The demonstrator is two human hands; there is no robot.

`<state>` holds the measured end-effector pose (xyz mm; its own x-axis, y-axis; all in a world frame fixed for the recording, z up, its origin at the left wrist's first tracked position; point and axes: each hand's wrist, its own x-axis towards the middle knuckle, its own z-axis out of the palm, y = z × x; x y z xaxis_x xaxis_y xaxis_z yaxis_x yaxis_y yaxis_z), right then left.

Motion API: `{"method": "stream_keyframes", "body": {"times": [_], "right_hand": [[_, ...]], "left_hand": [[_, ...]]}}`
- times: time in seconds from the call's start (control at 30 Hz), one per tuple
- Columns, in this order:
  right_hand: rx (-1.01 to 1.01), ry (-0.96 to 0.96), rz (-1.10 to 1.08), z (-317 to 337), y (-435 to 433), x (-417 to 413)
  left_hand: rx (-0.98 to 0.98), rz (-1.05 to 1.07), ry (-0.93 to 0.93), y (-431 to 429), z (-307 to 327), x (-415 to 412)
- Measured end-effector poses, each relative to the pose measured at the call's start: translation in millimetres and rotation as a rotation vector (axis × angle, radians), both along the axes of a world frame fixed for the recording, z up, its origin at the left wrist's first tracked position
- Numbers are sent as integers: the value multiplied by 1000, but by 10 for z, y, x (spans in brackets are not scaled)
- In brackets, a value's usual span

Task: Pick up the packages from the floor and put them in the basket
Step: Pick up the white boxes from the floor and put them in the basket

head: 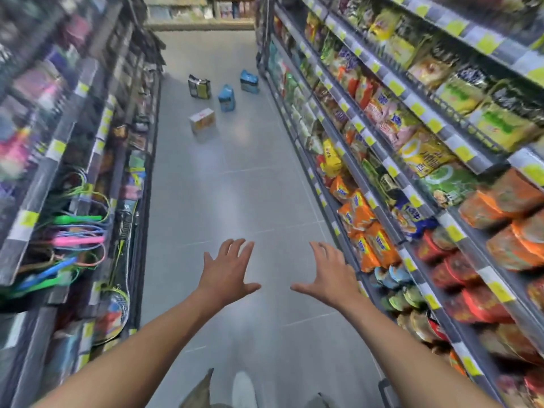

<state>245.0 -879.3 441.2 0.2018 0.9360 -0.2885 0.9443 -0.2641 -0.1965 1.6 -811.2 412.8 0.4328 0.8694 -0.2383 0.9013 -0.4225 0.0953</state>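
Several packages lie far down the aisle on the grey floor: a white and orange box [202,121], a blue pack [226,98], a second blue pack [249,81] near the right shelf, and a dark and yellow-green pack [200,86]. My left hand [226,270] and my right hand [329,275] are stretched out in front of me, palms down, fingers spread, holding nothing. Both hands are well short of the packages. A dark handle-like part [385,393] shows at the bottom right; I cannot tell if it is the basket.
Shelves line both sides of the narrow aisle: noodle packets and cups [412,201] on the right, skipping ropes and rackets [82,231] on the left. More shelving [203,10] closes the far end. My white shoe [244,390] shows at the bottom.
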Motion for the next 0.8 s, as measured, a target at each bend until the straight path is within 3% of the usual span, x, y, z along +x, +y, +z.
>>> {"method": "stream_keyframes", "body": {"times": [0.3, 0.8], "right_hand": [[22, 3, 77, 15, 1090, -133], [44, 47, 253, -134, 3745, 493]], "left_hand": [[-16, 95, -12, 890, -78, -129], [-25, 268, 7, 3094, -18, 485]]}}
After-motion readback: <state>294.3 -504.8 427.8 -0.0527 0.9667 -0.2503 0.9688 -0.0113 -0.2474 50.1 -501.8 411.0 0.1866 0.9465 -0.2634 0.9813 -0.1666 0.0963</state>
